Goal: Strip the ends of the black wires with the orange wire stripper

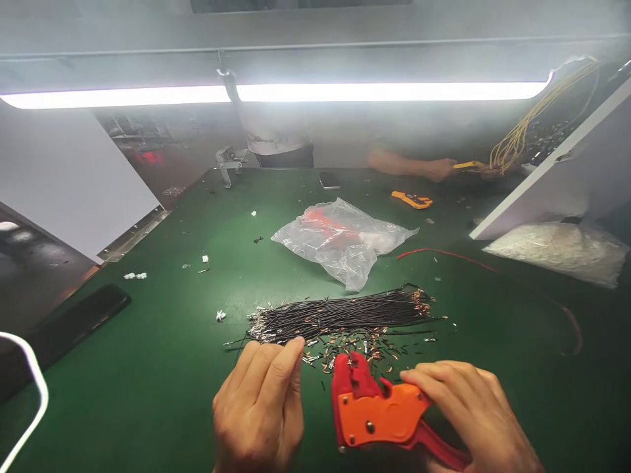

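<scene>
My right hand [468, 407] is wrapped round the handles of a red and orange wire stripper [377, 417], its jaws pointing up and away. Left of the tool, my left hand [261, 401] has its fingers pressed together in a pinch; whatever is between the fingertips is hidden or too small to name. Just beyond both hands lies a bundle of black wires [340, 314], with pale metal ends at the left and copper-coloured ends at the right. Small cut scraps [352, 348] are scattered between the bundle and the tool.
A clear plastic bag [345, 243] with something red inside lies beyond the wires. Behind are an orange tool [413, 200] and a phone [329, 180]. A red wire [453, 254] curves right, near a filled bag [559, 253]. Across the table, a person's hand [438, 169] holds a yellow tool.
</scene>
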Demonstrator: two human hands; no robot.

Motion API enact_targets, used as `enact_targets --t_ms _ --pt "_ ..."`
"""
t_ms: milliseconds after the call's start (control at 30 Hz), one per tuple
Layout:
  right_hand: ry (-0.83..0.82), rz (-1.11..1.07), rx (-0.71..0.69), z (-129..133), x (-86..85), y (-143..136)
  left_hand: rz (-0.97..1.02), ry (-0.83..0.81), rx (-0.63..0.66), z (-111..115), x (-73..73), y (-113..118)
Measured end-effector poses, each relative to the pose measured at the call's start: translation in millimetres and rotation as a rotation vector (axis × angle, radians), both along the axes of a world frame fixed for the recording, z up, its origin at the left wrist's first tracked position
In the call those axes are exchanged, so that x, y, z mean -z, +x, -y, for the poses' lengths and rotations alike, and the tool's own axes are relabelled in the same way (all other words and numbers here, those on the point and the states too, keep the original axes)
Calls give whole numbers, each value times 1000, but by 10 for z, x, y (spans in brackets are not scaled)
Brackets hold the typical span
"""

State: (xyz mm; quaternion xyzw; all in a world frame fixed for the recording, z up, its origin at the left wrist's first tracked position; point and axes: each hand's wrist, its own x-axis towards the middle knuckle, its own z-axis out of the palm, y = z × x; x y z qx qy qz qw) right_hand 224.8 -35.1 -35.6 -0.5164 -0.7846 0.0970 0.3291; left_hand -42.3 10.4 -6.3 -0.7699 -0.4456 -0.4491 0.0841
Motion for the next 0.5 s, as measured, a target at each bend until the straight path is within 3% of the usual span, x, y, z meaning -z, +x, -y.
enact_targets --t_ms 100,300,500 --pt "44 208 -76 -39 126 -14 -22 -13 7 -10 17 15" --pt "63 398 -156 17 342 -171 -161 -114 146 59 57 69" --pt "23 326 -67 96 371 -255 -152 -111 223 108 172 198"
